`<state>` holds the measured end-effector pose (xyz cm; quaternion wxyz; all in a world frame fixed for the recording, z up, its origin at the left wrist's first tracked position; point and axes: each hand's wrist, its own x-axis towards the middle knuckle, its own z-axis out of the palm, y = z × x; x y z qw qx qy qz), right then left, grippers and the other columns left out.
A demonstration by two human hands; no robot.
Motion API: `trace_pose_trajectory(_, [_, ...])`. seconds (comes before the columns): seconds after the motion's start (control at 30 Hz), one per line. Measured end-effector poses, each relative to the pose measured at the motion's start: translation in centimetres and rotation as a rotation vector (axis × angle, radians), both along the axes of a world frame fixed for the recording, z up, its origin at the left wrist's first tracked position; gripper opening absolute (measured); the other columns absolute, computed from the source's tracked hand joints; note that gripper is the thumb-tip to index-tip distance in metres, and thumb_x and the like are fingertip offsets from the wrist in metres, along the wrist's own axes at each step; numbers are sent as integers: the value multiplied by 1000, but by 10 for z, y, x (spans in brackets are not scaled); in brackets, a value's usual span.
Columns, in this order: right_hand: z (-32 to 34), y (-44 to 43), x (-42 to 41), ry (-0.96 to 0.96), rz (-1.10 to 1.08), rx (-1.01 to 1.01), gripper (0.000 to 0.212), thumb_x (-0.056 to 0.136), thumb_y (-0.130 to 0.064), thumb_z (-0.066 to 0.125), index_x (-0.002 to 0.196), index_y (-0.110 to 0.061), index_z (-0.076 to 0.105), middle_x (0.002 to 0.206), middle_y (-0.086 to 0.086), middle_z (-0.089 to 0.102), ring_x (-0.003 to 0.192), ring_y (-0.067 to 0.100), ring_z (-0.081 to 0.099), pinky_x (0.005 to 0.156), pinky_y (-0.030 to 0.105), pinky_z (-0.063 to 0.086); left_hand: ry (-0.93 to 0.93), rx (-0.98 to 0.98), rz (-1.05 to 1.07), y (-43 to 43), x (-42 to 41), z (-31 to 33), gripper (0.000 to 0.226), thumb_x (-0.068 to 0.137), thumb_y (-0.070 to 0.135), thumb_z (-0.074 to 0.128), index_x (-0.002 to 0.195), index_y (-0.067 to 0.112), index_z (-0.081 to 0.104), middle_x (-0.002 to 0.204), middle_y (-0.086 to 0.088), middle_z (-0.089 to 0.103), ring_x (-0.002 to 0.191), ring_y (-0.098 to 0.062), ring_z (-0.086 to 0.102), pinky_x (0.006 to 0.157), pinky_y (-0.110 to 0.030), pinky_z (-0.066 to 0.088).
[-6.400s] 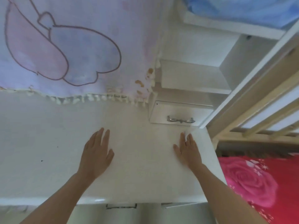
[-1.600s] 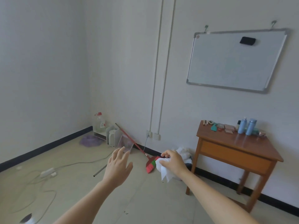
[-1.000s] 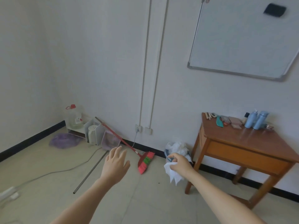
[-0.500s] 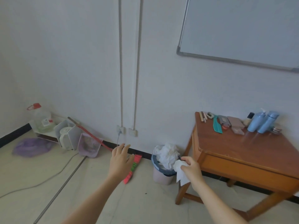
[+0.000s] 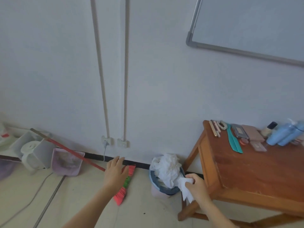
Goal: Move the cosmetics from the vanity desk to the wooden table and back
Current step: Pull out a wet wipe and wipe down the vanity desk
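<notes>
Our right hand [image 5: 196, 186] pinches a crumpled white tissue [image 5: 185, 192] beside the blue-lined waste bin [image 5: 164, 189], our left hand [image 5: 115, 173] hangs spread and empty, and the cosmetics, pale blue plastic bottles [image 5: 283, 135] and flat pink compacts [image 5: 252, 134], sit along the far edge of the brown wooden table [image 5: 246, 175], probably light and smooth, best gripped around the bodies.

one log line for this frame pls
left hand: open, empty | right hand: pinches tissue near trash bin | cosmetics: on wooden table
</notes>
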<state>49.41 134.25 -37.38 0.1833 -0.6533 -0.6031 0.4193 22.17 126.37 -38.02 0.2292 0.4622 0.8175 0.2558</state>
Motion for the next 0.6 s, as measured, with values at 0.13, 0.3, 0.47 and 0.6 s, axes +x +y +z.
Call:
trace_pose_trajectory(0.13, [-14,34,-13,-78,-13,31,17,83,3,49,91,-12,52,85,0,55,75,13,51,56,16,39,-15,-52,-65,53,-3,-14,49,96,27,39,141,15,29,151,-6,22,139,-24,13,112,-36,15])
trace_pose_trajectory(0.3, [-33,92,-21,-85,-47,21,22,81,0,49,97,-14,54,89,0,59,83,20,55,60,25,39,-60,-118,-73,99,12,-36,48,96,27,38,142,16,29,151,-3,22,138,-23,15,111,-34,16])
trace_pose_trajectory(0.47, [-51,183,-30,-116,82,-13,30,84,-6,52,114,-8,53,108,8,59,100,26,55,82,36,47,-49,-135,-10,149,21,-40,46,95,26,38,140,17,32,149,-1,24,137,-22,17,110,-33,19])
trace_pose_trajectory(0.6, [-55,242,-26,-170,176,-48,42,90,-13,53,129,-4,45,128,15,49,118,28,47,96,31,39,-62,-181,37,187,28,-45,47,95,29,36,141,17,31,151,-3,22,139,-21,14,112,-34,15])
